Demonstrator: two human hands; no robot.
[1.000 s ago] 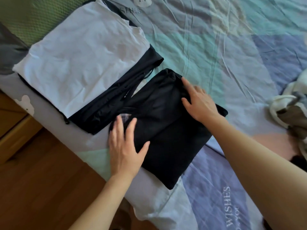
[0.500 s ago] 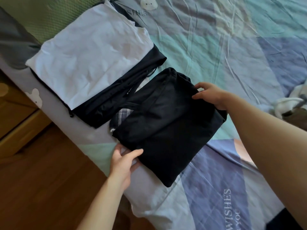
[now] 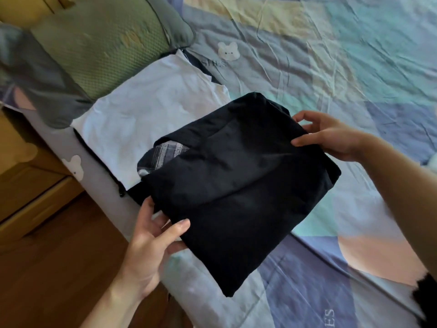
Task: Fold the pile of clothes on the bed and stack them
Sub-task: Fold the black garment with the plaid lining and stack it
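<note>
A: Folded black garment (image 3: 236, 185), plaid lining showing, held above the bed (image 3: 331, 67), overlapping the white folded top (image 3: 146, 119)?
B: Yes. Left hand (image 3: 151, 245) grips its near corner, thumb on top; right hand (image 3: 331, 136) pinches the far edge. The crumpled patchwork sheet reads "ES".

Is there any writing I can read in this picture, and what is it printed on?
"ES": on the bed cover, at the bottom edge; the rest of the word is cut off.
Letters beside the bear print, also on the bed cover: too blurred and partly hidden to read.
Nothing readable on the clothes.
</note>
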